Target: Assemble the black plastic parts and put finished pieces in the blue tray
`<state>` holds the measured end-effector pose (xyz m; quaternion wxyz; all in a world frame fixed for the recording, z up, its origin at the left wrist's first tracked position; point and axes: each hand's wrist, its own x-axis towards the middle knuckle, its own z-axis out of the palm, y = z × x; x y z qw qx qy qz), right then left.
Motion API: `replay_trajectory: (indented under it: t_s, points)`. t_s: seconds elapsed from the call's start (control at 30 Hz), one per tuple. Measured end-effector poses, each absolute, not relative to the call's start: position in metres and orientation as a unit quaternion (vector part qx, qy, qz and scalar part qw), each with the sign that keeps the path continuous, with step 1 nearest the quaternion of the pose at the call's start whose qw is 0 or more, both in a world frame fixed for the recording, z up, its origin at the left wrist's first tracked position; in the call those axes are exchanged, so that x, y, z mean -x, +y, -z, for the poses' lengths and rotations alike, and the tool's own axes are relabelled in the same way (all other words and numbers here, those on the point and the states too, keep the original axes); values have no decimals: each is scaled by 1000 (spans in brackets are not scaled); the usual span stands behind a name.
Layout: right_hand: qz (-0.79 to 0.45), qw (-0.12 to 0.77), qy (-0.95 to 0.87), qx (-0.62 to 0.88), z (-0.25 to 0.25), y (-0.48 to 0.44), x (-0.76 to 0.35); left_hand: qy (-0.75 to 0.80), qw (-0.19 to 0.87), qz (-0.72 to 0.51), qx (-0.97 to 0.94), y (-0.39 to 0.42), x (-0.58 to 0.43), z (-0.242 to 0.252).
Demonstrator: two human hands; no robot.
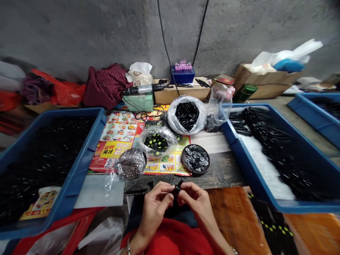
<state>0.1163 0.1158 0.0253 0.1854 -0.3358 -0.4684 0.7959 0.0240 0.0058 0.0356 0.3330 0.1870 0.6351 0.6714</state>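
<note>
In the head view, we see a small black part on the near side of the round dish of grey discs, a little to the dish's left, at the near edge of the tabletop. Its long axis runs on a slant: the narrow upper end points away from the body and rightward, toward the dish, while the thicker lower end is partly hidden by fingers. Our left hand pinches it between thumb and fingers from one side, and our right hand grips it likewise from the other, so both are closed on it.

For writing, we look to the printed sheet, which spreads leftward and beyond the dish. On its yellow panel we can read the large characters 英才; those just above are harder to make out, and the smaller print is too fine for us. Well beyond the dish and to its right, we find a red-and-gold box and a green tin, with lettering we cannot read. Left of the dish sits a clear bag of black pieces with yellow-green spots; just beyond the dish, we see a white bag of black pieces.
</note>
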Motion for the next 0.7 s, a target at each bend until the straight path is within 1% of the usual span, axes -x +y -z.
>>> replay_trajectory:
  t_s: [0.13, 0.37, 0.43, 0.57, 0.7]
  points:
    - [-785, 191, -485, 334, -26, 116, -118, 632, 345, -672, -172, 7, -25, -35]
    - [-787, 132, -530, 287, -26, 120, -123, 613, 356, -681, -181, 6, -26, -33]
    - [-792, 142, -517, 293, -24, 120, -122, 613, 355, -681, -184, 7, -26, -33]
    - [-796, 188, -474, 326, -23, 117, -120, 614, 352, -681, -188, 9, -25, -32]
    - [-792, 185, -470, 343, -27, 119, -119, 614, 346, -682, -194, 9, -25, -30]
